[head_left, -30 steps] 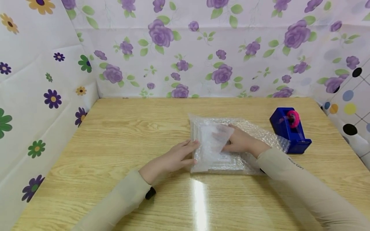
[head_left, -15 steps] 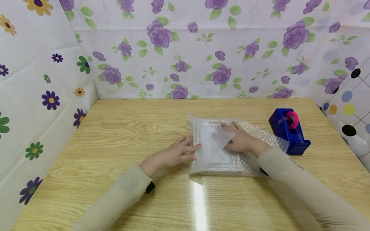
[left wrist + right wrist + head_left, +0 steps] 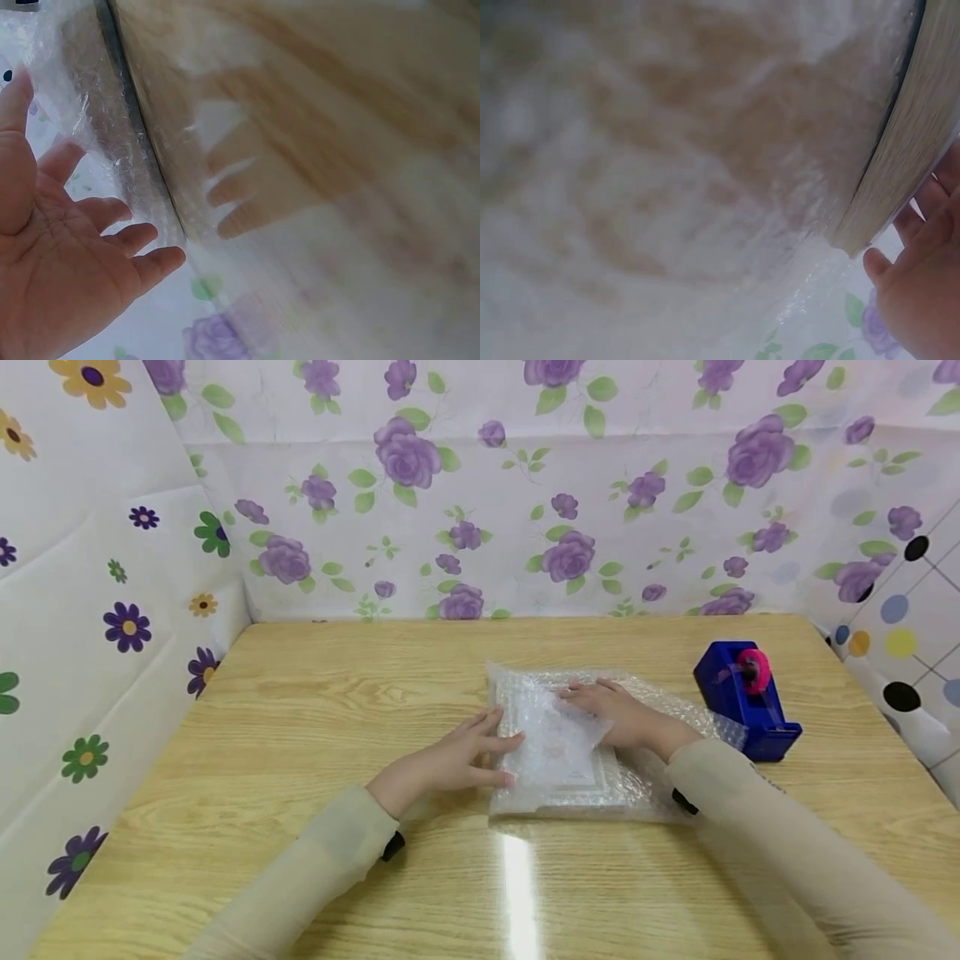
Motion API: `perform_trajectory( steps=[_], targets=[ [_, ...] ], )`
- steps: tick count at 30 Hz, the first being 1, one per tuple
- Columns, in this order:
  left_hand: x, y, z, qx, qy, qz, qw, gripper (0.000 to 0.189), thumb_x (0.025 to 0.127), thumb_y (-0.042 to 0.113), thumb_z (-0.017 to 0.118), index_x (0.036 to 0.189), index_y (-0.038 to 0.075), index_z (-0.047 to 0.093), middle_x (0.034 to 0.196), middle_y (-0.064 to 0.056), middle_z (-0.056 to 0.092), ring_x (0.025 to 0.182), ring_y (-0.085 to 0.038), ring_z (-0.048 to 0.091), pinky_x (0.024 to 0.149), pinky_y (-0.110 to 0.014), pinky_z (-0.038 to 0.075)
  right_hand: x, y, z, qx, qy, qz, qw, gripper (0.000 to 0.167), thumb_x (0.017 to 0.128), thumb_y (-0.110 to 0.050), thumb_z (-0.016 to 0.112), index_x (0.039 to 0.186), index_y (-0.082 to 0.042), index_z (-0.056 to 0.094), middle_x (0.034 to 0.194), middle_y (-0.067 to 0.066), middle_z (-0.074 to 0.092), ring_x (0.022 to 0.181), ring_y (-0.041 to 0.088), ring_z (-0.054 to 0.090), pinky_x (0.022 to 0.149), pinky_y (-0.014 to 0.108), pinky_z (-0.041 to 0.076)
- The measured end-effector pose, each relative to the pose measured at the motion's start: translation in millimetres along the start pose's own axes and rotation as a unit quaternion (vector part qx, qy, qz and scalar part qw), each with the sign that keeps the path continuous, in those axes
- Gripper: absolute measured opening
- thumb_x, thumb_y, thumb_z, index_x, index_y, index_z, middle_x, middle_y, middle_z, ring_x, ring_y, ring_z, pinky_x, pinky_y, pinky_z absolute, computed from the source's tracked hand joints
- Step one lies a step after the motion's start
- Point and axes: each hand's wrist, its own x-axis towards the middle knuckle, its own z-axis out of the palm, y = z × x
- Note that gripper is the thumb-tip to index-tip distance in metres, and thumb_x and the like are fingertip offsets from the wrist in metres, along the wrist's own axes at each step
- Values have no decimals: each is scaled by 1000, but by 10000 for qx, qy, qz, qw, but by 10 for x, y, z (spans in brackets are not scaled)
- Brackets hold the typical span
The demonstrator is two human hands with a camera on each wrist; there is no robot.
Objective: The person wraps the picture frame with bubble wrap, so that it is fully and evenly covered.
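Note:
A flat rectangular picture frame (image 3: 558,756) lies on the table under clear bubble wrap (image 3: 648,789), its nested borders showing through. My left hand (image 3: 450,762) is at its left edge, fingers spread, with fingertips on the wrapped side. My right hand (image 3: 618,714) rests on the upper right of the frame, fingers stretched out over the folded wrap. In the left wrist view, the left hand (image 3: 67,247) has its palm showing beside the wrapped edge. In the right wrist view, the right hand (image 3: 922,277) is partly cut off beside a wood-toned side edge (image 3: 900,127).
A blue tape dispenser (image 3: 750,718) with a pink-cored roll (image 3: 759,670) stands right of the wrapped frame, close to the wrap's loose end. Wood-grain table (image 3: 337,693) extends to the left and front. Flowered sheets (image 3: 487,493) hang behind and at the sides.
My right hand has flattened, its fingers now lying over the wrap, and the loose corner of wrap has settled lower. My left fingers have spread along the left edge.

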Motion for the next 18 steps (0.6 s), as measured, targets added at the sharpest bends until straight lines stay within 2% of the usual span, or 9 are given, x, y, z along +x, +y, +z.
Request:
perform_trajectory(
  steps=[6,12,18],
  targets=[
    [24,4,13,229,2,-22,9997,67,88,47,62,146,26,37,160,-9,-7,145,-40,-2,113,-62,11,15,37,-24,483,76,77,9988,47,96,-13,50,141,-2,43,144,20,43,133,41,38,112,63,14],
    [103,-3,-6,716,15,112,9974,70,85,49,64,145,26,37,160,-9,-1,146,-38,-1,116,-58,8,25,50,-37,436,156,34,9989,45,96,-11,51,139,-4,46,142,19,47,127,41,45,109,61,23],
    [227,-25,-41,1074,-133,295,9937,77,82,51,67,146,25,36,160,-7,4,146,-34,-4,117,-53,2,22,65,-31,431,150,86,9989,42,97,-5,47,139,-5,46,140,17,49,124,39,48,109,61,24]
  ],
)
